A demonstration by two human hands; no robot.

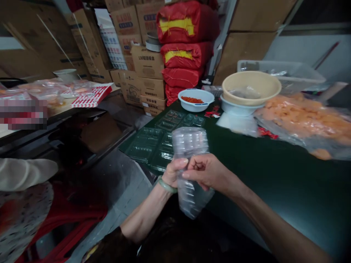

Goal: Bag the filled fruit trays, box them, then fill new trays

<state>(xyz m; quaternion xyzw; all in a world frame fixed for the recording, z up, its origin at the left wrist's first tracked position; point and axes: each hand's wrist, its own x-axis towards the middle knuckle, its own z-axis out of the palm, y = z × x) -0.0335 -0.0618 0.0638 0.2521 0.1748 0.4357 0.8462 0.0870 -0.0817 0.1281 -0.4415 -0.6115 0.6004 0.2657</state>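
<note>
Head view: one clear plastic tray stack [189,164] was gripped in both hands, just off the edge of the dark green table [263,182]. Left hand [175,173] had its fingers wrapped round the stack; right hand [207,171] had its fingers clenched on the front. Two dark green blister trays [145,144] lay just beyond. Further back: three bowls [251,87], one bag of orange pieces [304,122], four red sacks [182,54].
</note>
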